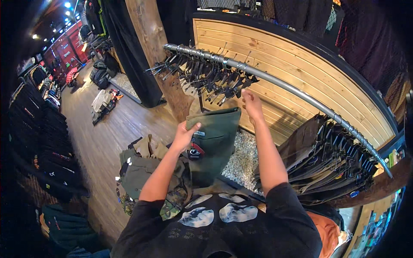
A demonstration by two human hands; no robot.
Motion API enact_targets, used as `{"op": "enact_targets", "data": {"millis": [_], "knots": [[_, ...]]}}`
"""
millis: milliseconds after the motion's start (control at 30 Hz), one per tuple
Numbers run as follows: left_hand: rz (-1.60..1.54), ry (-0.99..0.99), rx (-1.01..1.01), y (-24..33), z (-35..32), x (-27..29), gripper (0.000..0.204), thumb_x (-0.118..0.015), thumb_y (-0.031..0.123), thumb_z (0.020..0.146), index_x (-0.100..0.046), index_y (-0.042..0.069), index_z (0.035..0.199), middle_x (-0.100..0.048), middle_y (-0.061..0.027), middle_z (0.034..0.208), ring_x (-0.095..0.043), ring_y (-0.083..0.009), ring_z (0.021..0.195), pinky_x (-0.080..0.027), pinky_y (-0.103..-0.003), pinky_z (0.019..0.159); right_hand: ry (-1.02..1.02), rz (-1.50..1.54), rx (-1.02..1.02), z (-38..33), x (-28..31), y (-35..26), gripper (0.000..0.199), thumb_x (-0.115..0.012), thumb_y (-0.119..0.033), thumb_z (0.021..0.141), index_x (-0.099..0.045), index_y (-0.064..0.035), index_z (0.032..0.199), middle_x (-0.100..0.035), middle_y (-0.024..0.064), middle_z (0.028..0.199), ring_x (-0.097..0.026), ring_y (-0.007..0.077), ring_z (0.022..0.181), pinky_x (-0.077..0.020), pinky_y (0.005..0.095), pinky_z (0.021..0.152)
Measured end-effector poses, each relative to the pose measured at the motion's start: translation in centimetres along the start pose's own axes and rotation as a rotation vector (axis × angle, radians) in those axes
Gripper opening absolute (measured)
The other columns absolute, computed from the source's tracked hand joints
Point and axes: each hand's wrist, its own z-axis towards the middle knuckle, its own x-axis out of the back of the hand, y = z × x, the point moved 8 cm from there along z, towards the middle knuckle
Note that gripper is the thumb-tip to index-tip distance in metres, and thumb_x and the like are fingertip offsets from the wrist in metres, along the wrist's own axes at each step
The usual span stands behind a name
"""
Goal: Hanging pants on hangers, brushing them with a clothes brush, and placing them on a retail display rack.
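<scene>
The folded green trousers (215, 139), off any hanger, are below the steel rail (275, 79), their waistband pinched between the left hand's (185, 136) thumb and fingers. The right hand (252, 105) is just under the rail, fingers loosely curled; whether it touches a hanger I cannot tell. Work looks partway: dark trousers (301, 137) hang from the rail's right end, while a garment heap (148, 172) lies left of it. Bunched clip hangers (219, 77) crowd its left end, beside a wooden post (148, 28); white pebbles (241, 161) lie beneath.
</scene>
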Motion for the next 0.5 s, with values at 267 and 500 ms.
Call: {"op": "enact_targets", "data": {"millis": [267, 500], "knots": [[0.243, -0.006, -0.035, 1.0, -1.9, 0.2, 0.022, -0.064, 0.014, 0.092, -0.065, 0.0, 0.109, -0.066, 0.0019, 0.096, -0.054, -0.0063, 0.088, -0.045, -0.025, 0.081, 0.052, 0.014, -0.185, 5.6, 0.9, 2.9, 0.031, -0.064, -0.042, 0.089, -0.059, -0.0112, 0.089, -0.052, -0.0018, 0.077, -0.047, 0.0106, 0.069, -0.0408, 0.0299, 0.056], [0.304, 0.047, -0.048, 1.2, -3.5, 1.8, 0.019, -0.064, 0.014, 0.091, -0.065, 0.0, 0.104, -0.066, 0.0032, 0.089, -0.054, -0.007, 0.082, -0.046, -0.025, 0.076, -0.065, 0.271, -0.164, 0.3, -0.3, -0.9, 0.022, -0.062, -0.032, 0.093, -0.06, -0.0098, 0.092, -0.058, 0.0001, 0.079, -0.052, 0.0124, 0.062, -0.0451, 0.0264, 0.054]]}}
